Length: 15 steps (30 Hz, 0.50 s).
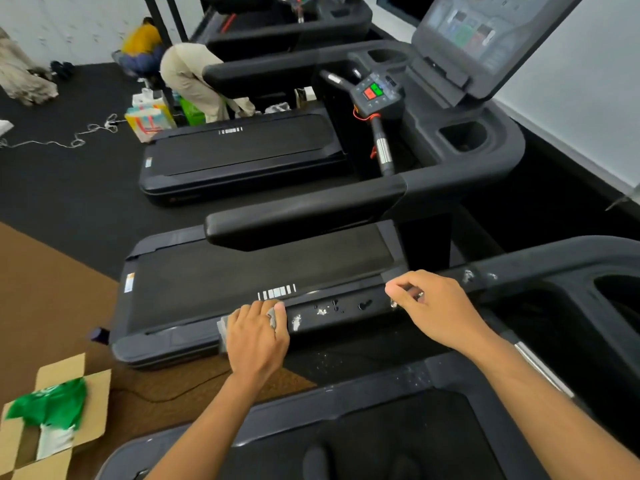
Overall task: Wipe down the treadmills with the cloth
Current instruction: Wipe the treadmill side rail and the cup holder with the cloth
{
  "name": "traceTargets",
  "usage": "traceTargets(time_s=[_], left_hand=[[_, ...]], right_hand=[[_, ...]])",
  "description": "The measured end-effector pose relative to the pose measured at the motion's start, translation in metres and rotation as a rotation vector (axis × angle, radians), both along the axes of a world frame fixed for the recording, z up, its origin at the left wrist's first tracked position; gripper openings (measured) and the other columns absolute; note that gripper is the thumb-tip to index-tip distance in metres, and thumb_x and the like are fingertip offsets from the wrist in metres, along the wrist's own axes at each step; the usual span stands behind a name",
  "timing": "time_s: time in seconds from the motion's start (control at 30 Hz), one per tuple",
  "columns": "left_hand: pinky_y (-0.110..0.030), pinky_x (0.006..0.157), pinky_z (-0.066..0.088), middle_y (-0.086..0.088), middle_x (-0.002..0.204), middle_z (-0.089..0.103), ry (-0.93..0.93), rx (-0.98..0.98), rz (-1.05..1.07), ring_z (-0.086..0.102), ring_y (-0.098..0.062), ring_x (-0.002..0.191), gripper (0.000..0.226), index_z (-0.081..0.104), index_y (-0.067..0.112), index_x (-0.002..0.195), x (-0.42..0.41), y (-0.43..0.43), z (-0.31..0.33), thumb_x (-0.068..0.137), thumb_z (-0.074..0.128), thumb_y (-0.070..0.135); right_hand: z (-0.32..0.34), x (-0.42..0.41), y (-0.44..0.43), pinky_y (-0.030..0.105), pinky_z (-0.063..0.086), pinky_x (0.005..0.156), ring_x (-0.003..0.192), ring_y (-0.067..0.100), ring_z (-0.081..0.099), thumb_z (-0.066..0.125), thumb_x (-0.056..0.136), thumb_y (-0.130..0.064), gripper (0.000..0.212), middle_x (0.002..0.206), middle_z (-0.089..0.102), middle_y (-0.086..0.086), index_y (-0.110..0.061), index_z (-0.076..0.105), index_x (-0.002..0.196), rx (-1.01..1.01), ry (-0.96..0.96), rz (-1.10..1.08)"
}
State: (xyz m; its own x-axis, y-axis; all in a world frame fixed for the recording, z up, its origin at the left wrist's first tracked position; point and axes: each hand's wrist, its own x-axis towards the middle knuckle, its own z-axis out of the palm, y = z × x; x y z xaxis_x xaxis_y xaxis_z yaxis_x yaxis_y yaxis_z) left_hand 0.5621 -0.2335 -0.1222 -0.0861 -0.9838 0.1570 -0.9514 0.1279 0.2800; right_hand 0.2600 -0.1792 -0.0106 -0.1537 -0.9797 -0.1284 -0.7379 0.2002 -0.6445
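starting at the far left, we see an open cardboard box (52,424) on the brown floor with green plastic wrapping (52,407) bunched inside it; any print on it is too blurred to read. a small sticker (129,282) sits at the left rear corner of the next treadmill's deck (242,275), its text too small to tell, and a row of white bars (277,292) is printed on that belt, with no letters we can make out.

our left hand (258,337) is curled around the grey cloth (273,315), pressing it onto the near handrail (332,308), which runs left to right in front of us. the cloth shows only at the fingertips and below the thumb side. just right of it the rail carries white smears and dark droplets (325,308).

our right hand (436,303) rests further right on the same rail, fingers bent and pinched close; we cannot tell if it grips anything.

between the treadmills the black floor lies open. further right, the neighbouring console (379,93) shows a red and a green button, an empty cup holder (462,136) and a blurred screen (474,32).
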Motion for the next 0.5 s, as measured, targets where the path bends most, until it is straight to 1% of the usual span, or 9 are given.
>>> traceTargets(time_s=[0.1, 0.23, 0.33, 0.43, 0.5], left_hand=[[-0.039, 0.088, 0.044, 0.007, 0.083, 0.066, 0.059, -0.03, 0.063, 0.059, -0.019, 0.083, 0.033, 0.063, 0.026, 0.086, -0.021, 0.005, -0.004, 0.106, 0.038, 0.034], [-0.039, 0.092, 0.045, 0.005, 0.085, 0.069, 0.099, -0.087, 0.12, 0.06, -0.02, 0.085, 0.031, 0.068, 0.022, 0.088, -0.05, 0.008, -0.005, 0.105, 0.044, 0.032], [-0.04, 0.096, 0.045, 0.005, 0.09, 0.072, 0.104, -0.106, 0.125, 0.061, -0.019, 0.089, 0.032, 0.072, 0.023, 0.097, -0.075, 0.009, -0.004, 0.106, 0.043, 0.033], [-0.041, 0.101, 0.046, 0.006, 0.102, 0.076, 0.121, -0.095, 0.122, 0.064, -0.017, 0.097, 0.037, 0.075, 0.024, 0.11, -0.096, 0.009, -0.004, 0.107, 0.04, 0.035], [-0.041, 0.102, 0.046, 0.006, 0.106, 0.077, 0.136, -0.112, 0.131, 0.066, -0.017, 0.098, 0.036, 0.076, 0.024, 0.11, -0.108, 0.01, -0.003, 0.106, 0.042, 0.034]], right_hand=[[-0.008, -0.008, 0.0, 0.028, 0.053, 0.087, 0.095, -0.002, 0.063, 0.058, 0.099, -0.049, 0.019, 0.1, 0.068, -0.022, -0.038, 0.072, 0.106, 0.001, 0.027, 0.044], [-0.018, -0.021, -0.001, 0.03, 0.049, 0.095, 0.104, 0.0, 0.058, 0.057, 0.1, -0.047, 0.019, 0.105, 0.065, -0.026, -0.039, 0.07, 0.112, 0.007, 0.091, 0.13], [-0.021, -0.032, 0.0, 0.029, 0.048, 0.097, 0.103, -0.002, 0.057, 0.057, 0.101, -0.042, 0.018, 0.102, 0.061, -0.03, -0.04, 0.068, 0.115, 0.005, 0.06, 0.144], [-0.02, -0.046, 0.002, 0.029, 0.049, 0.098, 0.104, -0.003, 0.058, 0.058, 0.101, -0.04, 0.021, 0.104, 0.061, -0.03, -0.04, 0.068, 0.119, -0.006, 0.041, 0.162], [-0.02, -0.056, 0.004, 0.031, 0.049, 0.099, 0.105, -0.002, 0.058, 0.058, 0.101, -0.04, 0.022, 0.108, 0.063, -0.027, -0.039, 0.067, 0.121, -0.006, 0.037, 0.171]])
